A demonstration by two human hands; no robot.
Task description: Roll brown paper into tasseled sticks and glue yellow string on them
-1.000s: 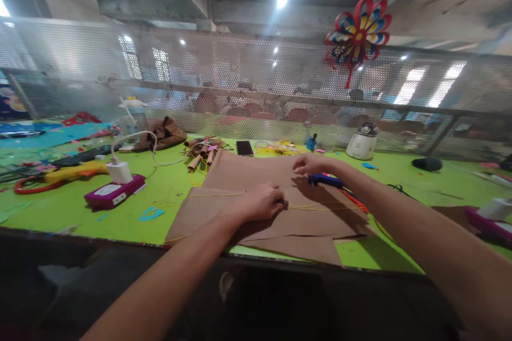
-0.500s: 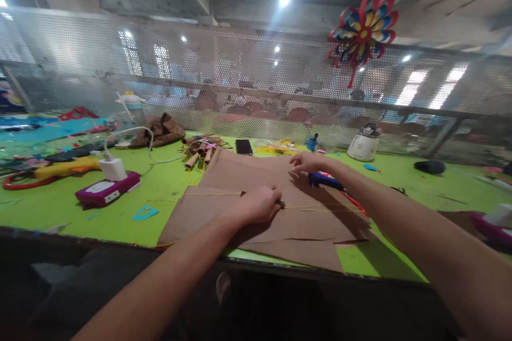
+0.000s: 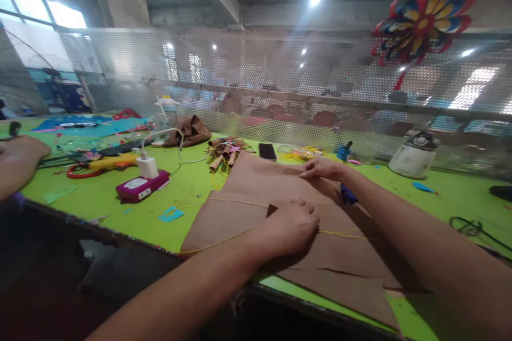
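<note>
Sheets of brown paper or thin cardboard (image 3: 276,181) lie stacked on the green table in front of me. My left hand (image 3: 294,226) is closed, resting on the sheets around a small brown cardboard piece (image 3: 271,210) whose dark end shows past the fingers. Yellow string (image 3: 236,202) runs out from under that hand on both sides. At the far edge of the stack, my right hand (image 3: 326,169) pinches the border of the brown sheet between thumb and fingers. A dark blue tool (image 3: 348,195) is partly hidden behind my right forearm.
Another person's hand (image 3: 24,162) is at the far left. A purple power strip (image 3: 140,186), a yellow glue gun (image 3: 114,162), brown paper tubes (image 3: 224,160), a phone (image 3: 267,152) and a white bottle (image 3: 414,157) surround the sheets. A perforated metal screen (image 3: 280,80) stands behind.
The view has swung left, bringing another person's hand into sight. My right hand has lowered onto the far sheet edge and pinches it. My left hand stays closed on the small piece.
</note>
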